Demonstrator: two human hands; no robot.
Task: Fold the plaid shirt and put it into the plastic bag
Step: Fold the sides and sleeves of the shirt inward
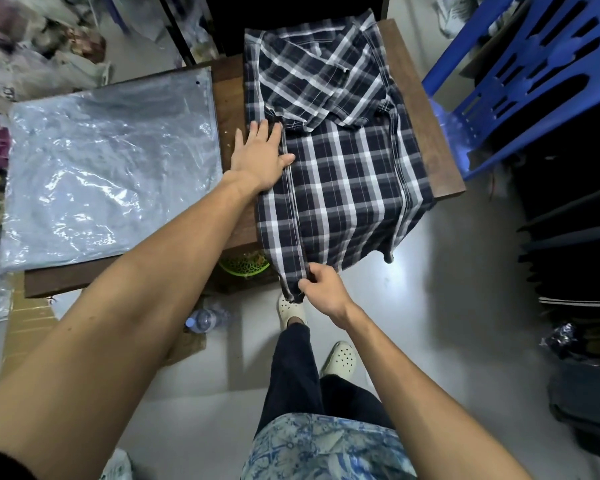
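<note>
- Plaid shirt (pixel 340 188) is the thing to fold; going left to right, the clear plastic bag (pixel 111 168) comes first, lying flat and apparently empty on the left part of the brown tabletop (pixel 227 109), just beside the shirt.
- Left hand (pixel 260 157) comes next: its grip is fully open, palm down, fingers spread, pressing the shirt's left folded edge against the tabletop and holding nothing.
- The shirt covers the right part of the tabletop, sides turned in, a sleeve folded across the upper half, and its lower part hanging off the near edge.
- Right hand (pixel 321 289) has its grip closed in a pinch on the hanging hem at the lower left corner.
- The cloth looks light, soft and limp; it will likely sag and slip out of shape unless held at edges or corners and pinned flat.
- Judging by this, the hem corners are the best hold for the next fold upward.
- A blue plastic chair (pixel 520 81) stands at the far right.
</note>
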